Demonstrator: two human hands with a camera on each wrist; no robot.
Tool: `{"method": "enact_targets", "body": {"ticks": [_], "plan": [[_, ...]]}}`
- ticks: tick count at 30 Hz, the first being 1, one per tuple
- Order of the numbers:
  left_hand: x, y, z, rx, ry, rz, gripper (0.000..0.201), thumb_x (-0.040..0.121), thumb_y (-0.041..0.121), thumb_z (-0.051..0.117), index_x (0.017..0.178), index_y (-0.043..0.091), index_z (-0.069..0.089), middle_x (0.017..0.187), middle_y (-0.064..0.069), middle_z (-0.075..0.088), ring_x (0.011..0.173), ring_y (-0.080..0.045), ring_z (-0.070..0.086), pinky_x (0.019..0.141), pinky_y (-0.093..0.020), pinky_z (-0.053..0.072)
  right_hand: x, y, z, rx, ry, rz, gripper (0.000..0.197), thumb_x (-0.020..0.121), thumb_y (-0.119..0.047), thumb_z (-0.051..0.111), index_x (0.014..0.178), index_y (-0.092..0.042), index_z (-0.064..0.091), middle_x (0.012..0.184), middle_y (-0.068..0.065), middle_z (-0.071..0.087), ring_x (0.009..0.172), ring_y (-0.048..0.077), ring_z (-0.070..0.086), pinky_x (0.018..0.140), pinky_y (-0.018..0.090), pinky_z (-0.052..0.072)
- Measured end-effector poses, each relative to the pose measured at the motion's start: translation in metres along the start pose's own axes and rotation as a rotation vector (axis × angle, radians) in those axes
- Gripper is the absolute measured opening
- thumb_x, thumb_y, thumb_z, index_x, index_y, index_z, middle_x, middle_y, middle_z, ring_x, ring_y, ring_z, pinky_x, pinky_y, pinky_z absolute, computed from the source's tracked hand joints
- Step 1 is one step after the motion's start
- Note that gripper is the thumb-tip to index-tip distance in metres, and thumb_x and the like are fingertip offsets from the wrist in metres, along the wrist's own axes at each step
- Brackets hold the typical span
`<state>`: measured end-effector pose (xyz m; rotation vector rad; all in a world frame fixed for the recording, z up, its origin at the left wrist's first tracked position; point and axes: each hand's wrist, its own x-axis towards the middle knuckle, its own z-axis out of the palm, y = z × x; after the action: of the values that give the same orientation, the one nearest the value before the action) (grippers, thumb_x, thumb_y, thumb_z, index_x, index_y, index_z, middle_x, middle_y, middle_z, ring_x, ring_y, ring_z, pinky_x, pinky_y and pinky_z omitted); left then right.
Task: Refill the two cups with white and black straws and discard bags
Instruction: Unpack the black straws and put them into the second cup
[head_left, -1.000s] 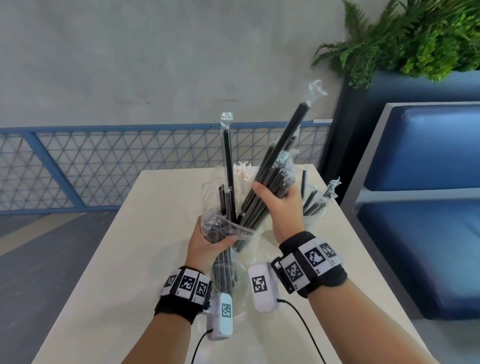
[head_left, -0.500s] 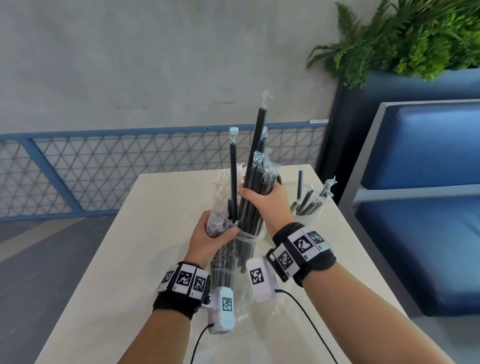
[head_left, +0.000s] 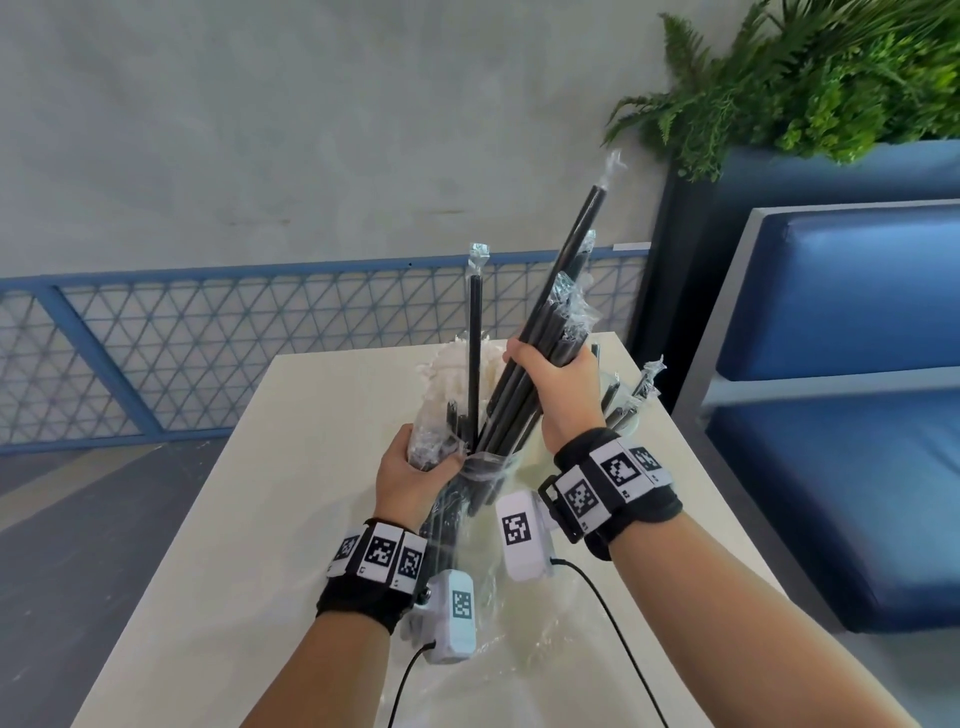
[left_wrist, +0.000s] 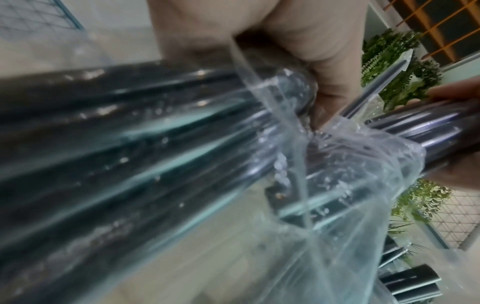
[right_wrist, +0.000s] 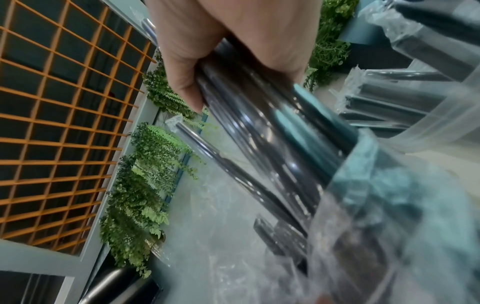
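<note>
You are partway through emptying the black straws (head_left: 524, 384) out of their clear bag (head_left: 441, 452). Your left hand (head_left: 410, 473) is clenched round the neck of the bag, just above the near part of the tabletop (head_left: 291, 467). Your right hand (head_left: 558, 387) grips a thick bundle of the straws and holds it tilted up and to the right, its lower ends still inside the bag's mouth. One lone straw stands upright between your two hands. The cup of white straws (head_left: 457, 374) sits behind the bundle, and the cup for black ones (head_left: 623, 415), with only a few in it, is at the far right, beside your right wrist.

Next, I judge, you should draw the bundle clear while your left hand holds the bag back, then carry it right and lower it into that cup. Mind the loose upright straw, which may fall.
</note>
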<state>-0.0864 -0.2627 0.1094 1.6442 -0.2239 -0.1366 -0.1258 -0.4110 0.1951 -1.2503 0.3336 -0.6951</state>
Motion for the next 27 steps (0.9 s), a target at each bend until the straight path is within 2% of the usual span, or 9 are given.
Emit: {"method": "enact_targets", "body": {"ticks": [2,6,9,11,13,17,21,24,27], "plan": [[-0.001,0.001,0.001,0.008,-0.017,0.017,0.027,0.071,0.002,0.075,0.089,0.015,0.059,0.09,-0.015,0.067,0.085,-0.032,0.065,0.081,-0.042,0.054,0.002,-0.002,0.0,-0.073,-0.057,0.003,0.02,0.072,-0.012,0.075,0.088,-0.01,0.062,0.081,0.005,0.065,0.079,0.021,0.064,0.08,0.04,0.057],[-0.004,0.001,0.001,0.054,-0.061,0.051,0.027,0.072,0.0,0.074,0.088,0.015,0.058,0.083,-0.008,0.066,0.077,-0.024,0.063,0.074,-0.034,0.052,0.003,-0.004,0.0,-0.158,-0.336,0.089,0.02,0.076,0.0,0.071,0.092,-0.01,0.064,0.087,0.003,0.068,0.078,0.01,0.065,0.074,0.021,0.056],[-0.005,-0.001,0.0,0.096,-0.067,0.054,0.028,0.071,0.001,0.074,0.09,0.015,0.058,0.083,-0.005,0.067,0.075,-0.02,0.063,0.07,-0.024,0.051,0.004,-0.005,-0.003,-0.095,-0.49,0.186,0.032,0.078,0.004,0.066,0.109,-0.005,0.063,0.109,0.01,0.067,0.093,0.014,0.065,0.083,0.027,0.056],[-0.005,-0.001,0.0,0.115,-0.07,0.052,0.028,0.072,0.002,0.074,0.092,0.013,0.059,0.082,-0.003,0.066,0.073,-0.017,0.062,0.065,-0.018,0.05,0.004,-0.005,-0.005,-0.069,-0.554,0.195,0.03,0.08,0.006,0.063,0.104,-0.013,0.065,0.107,0.003,0.069,0.096,0.011,0.065,0.086,0.028,0.055],[-0.006,0.0,-0.001,0.117,-0.07,0.043,0.028,0.072,0.003,0.074,0.094,0.013,0.059,0.082,-0.002,0.066,0.073,-0.017,0.062,0.066,-0.02,0.05,0.002,-0.005,-0.004,-0.068,-0.531,0.191,0.028,0.079,0.007,0.064,0.098,-0.013,0.066,0.097,0.001,0.069,0.089,0.01,0.067,0.082,0.027,0.056],[-0.004,-0.003,-0.003,0.108,-0.057,0.032,0.027,0.072,0.004,0.075,0.088,0.017,0.058,0.08,-0.004,0.065,0.074,-0.02,0.062,0.071,-0.03,0.052,0.0,0.001,0.002,-0.064,-0.294,0.137,0.019,0.076,0.005,0.069,0.087,-0.01,0.065,0.081,0.003,0.067,0.069,0.007,0.067,0.068,0.023,0.055],[-0.003,-0.001,-0.005,0.114,-0.055,0.063,0.028,0.071,0.004,0.076,0.085,0.019,0.058,0.08,-0.005,0.066,0.076,-0.024,0.064,0.075,-0.036,0.052,0.002,0.001,0.003,0.011,-0.1,0.113,0.018,0.075,0.0,0.07,0.092,-0.002,0.064,0.088,0.016,0.066,0.08,0.025,0.065,0.076,0.036,0.058],[-0.003,0.005,-0.007,0.113,-0.108,0.099,0.029,0.072,0.004,0.076,0.094,0.011,0.059,0.084,-0.009,0.068,0.079,-0.026,0.066,0.076,-0.035,0.054,0.005,-0.005,0.002,0.022,-0.058,0.09,0.021,0.076,-0.001,0.068,0.095,0.006,0.063,0.086,0.016,0.064,0.076,0.023,0.063,0.065,0.03,0.057],[-0.003,0.009,-0.007,0.119,-0.174,0.089,0.029,0.074,0.013,0.076,0.097,0.017,0.059,0.092,-0.007,0.069,0.087,-0.025,0.066,0.082,-0.036,0.053,0.008,-0.011,0.004,-0.029,-0.079,0.032,0.029,0.074,-0.003,0.071,0.1,0.008,0.062,0.081,0.01,0.064,0.074,0.02,0.063,0.068,0.031,0.055]]}}
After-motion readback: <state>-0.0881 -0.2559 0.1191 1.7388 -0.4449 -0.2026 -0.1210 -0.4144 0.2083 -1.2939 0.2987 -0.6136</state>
